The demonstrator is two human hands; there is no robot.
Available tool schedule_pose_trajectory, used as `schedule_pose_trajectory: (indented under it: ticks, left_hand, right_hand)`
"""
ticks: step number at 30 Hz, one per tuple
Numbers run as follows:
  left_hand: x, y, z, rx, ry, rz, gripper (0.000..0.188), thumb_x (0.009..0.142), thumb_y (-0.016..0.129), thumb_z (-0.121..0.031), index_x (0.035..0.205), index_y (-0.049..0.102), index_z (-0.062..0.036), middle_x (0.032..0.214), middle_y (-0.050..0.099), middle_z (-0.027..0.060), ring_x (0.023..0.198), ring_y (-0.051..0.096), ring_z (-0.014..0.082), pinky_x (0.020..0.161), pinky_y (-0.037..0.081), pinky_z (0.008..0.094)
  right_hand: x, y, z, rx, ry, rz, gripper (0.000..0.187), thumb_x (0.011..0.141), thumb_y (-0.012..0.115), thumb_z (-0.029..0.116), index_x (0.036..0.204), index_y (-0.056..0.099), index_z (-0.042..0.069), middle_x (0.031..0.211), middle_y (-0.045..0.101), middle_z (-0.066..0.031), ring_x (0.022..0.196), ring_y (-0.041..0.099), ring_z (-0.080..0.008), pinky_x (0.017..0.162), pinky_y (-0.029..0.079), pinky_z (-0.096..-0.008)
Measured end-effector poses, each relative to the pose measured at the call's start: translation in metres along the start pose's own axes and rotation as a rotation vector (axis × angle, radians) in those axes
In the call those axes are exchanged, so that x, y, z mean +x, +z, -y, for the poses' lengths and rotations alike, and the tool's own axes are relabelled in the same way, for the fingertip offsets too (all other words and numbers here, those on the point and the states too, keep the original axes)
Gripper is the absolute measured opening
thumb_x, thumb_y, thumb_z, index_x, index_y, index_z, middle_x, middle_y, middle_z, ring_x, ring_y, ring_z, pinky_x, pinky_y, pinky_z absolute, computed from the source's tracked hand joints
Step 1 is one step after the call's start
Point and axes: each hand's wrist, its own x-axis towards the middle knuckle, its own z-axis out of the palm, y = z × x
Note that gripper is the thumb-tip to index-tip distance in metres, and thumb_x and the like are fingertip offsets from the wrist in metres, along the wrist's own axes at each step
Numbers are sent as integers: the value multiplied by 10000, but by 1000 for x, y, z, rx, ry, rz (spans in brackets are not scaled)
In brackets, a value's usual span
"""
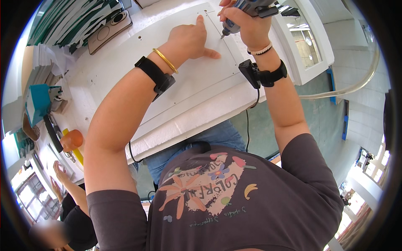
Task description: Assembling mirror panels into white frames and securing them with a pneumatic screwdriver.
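Note:
My left hand (190, 41) rests on a white board (125, 79), with thumb and a finger stretched apart and the other fingers mostly hidden. Gripped in my right hand (252, 30) is a dark grey-blue cordless drill (255, 8), cut off by the upper edge of the picture. Its bit slants down toward the strip along the board's right side, and I cannot tell whether the tip touches. Small dark holes or screw heads dot the board. Under it lies a thick white foam-like slab (184, 136).
At upper left a phone (109, 31) leans by stacked green-and-white sheets (69, 21). A teal tool (37, 101) and an orange round object (72, 140) lie left. On the right are a white-framed glass panel (322, 69) and a clear hose (356, 88). Another person's hands (60, 173) show lower left.

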Motion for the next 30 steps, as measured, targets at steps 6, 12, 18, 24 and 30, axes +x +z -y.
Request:
schedule_pose_trajectory:
  ticks: [6, 12, 18, 24, 30]
  left_hand:
    - [-1, -4, -1, 6, -20, 49, 1190, 558, 651, -694, 1293, 230, 142, 837, 626, 179, 799, 636, 267, 671, 500, 299]
    - [-1, -4, -3, -2, -22, 42, 1194, 552, 660, -688, 1293, 229, 143, 833, 626, 175, 796, 635, 266, 668, 499, 297]
    - [-1, 1, 2, -60, 0, -11, 1073, 618, 656, -638, 1255, 304, 151, 888, 612, 204, 865, 620, 268, 704, 492, 295]
    - [-33, 14, 25, -1753, -229, 56, 454, 831, 603, -238, 1073, 504, 134, 974, 583, 175, 1000, 564, 217, 786, 481, 258]
    - [-73, 20, 25, -2206, -227, 1, 268, 863, 491, 16, 1110, 489, 118, 1062, 534, 149, 969, 560, 187, 915, 468, 217]
  right_hand:
    - [2, 0, -4, 22, 25, 65, 124, 628, 583, -22, 731, 542, 33, 610, 534, -13, 515, 498, -71, 469, 385, -189]
    - [0, -5, -8, 63, 33, 34, 112, 637, 581, -8, 738, 543, 22, 612, 551, -32, 513, 525, -89, 471, 403, -196]
    - [3, -5, -2, 32, 14, -31, 132, 645, 581, -1, 774, 556, 12, 618, 560, -40, 534, 551, -102, 497, 430, -210]
    - [4, -4, -7, 68, 6, -66, 187, 626, 607, 3, 806, 555, 16, 667, 569, -45, 579, 571, -117, 528, 456, -219]
    - [3, -16, 0, 211, -46, 160, 277, 601, 634, -10, 856, 533, 31, 713, 564, -58, 619, 582, -155, 565, 486, -249]
